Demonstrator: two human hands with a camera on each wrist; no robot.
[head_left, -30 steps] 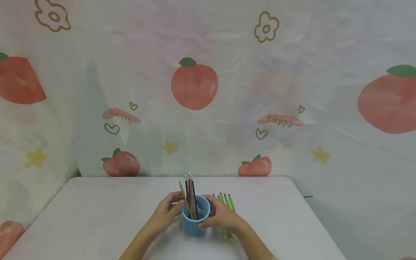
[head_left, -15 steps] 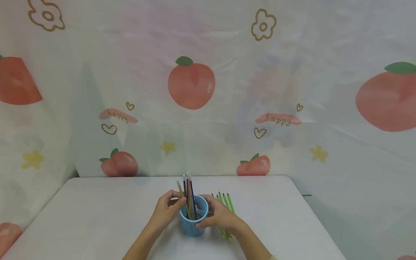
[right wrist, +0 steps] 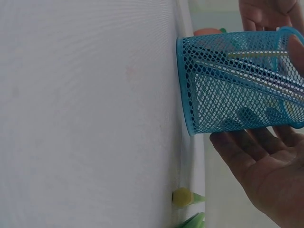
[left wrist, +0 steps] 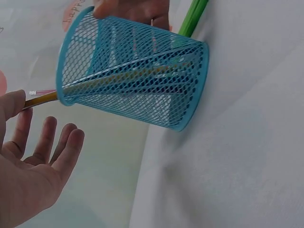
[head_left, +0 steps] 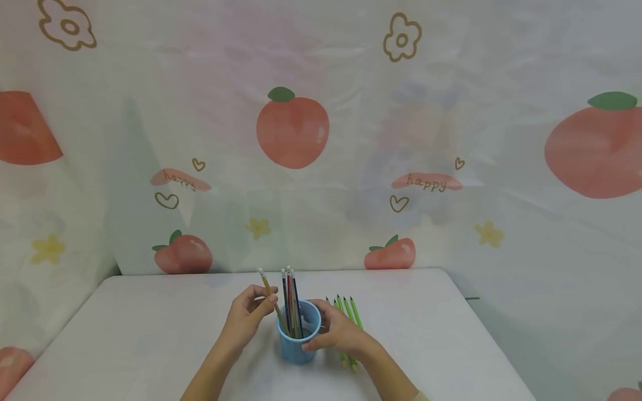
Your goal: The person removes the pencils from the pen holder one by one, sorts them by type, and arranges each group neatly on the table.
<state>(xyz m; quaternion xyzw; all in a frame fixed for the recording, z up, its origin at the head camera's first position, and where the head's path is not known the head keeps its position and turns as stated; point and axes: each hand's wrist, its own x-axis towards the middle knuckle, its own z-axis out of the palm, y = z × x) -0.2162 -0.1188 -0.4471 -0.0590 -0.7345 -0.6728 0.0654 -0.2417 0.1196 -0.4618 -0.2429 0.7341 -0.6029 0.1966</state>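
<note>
Blue mesh cup: the cup stands upright on the white table, between the left and right edges and well apart from the far edge; its round mouth faces up.
Left hand: the left hand is at the cup's left side, thumb and forefinger pinching the yellow pencil near its upper part; in the left wrist view the other fingers spread loosely, apart from the mesh.
Yellow pencil: it leans toward the table's left edge, white eraser end up, its lower part inside the cup, where it shows through the mesh.
Right hand: the right hand grips the cup from the side toward the table's right edge, thumb near the rim on the near side and fingers against the mesh on the other.
Other pencils in the cup: the dark and red pencils stand bunched together, white eraser ends up, rising well above the rim.
Green pencils: several green pencils lie on the table, between the cup and the right edge, dark points toward the far edge; the right hand partly hides them.
Backdrop: a pale cloth behind the far edge carries printed red fruit, yellow flowers and the word "happy".
</note>
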